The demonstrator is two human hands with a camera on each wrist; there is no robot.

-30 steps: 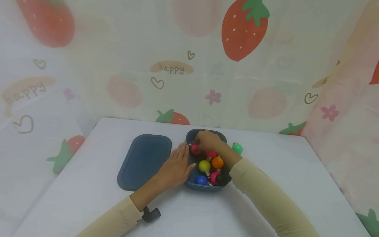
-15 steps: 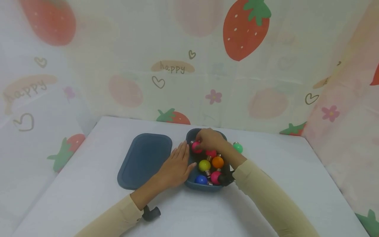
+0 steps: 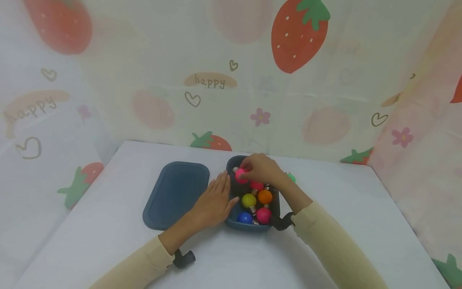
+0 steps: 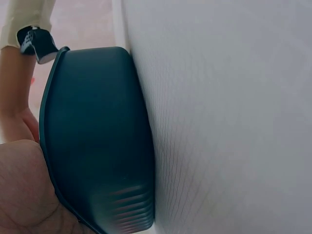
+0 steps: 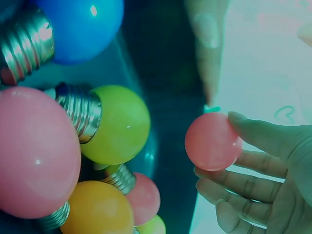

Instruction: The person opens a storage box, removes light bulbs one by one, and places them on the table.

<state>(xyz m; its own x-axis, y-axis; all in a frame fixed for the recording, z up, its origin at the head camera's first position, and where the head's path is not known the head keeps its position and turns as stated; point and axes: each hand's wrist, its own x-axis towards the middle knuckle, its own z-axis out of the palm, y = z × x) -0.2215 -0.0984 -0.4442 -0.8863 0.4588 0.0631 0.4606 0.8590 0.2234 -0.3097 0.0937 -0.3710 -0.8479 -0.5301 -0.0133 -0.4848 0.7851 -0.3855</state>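
My right hand (image 3: 265, 168) pinches a pink light bulb (image 3: 241, 176) by its round part, over the far left of a dark blue bin (image 3: 250, 228). In the right wrist view the thumb and fingers hold that pink bulb (image 5: 213, 142). Flat and with straight fingers, my left hand (image 3: 213, 204) rests along the bin's left rim. Inside the bin lie a yellow bulb (image 3: 248, 200), an orange bulb (image 3: 265, 197), a blue bulb (image 3: 245, 218) and pink bulbs, one of them the front pink bulb (image 3: 264, 215). The left wrist view shows the outer wall of the bin (image 4: 92, 126).
A flat dark blue lid (image 3: 177, 194) lies on the white table (image 3: 231, 261) left of the bin. Right of the bin sits a green bulb (image 3: 290, 177), partly behind my right wrist. A patterned curtain (image 3: 159, 60) stands behind the table.
My right hand has risen and moved slightly away with the pink bulb, lifting it from among the others. The left hand has kept its place at the rim.
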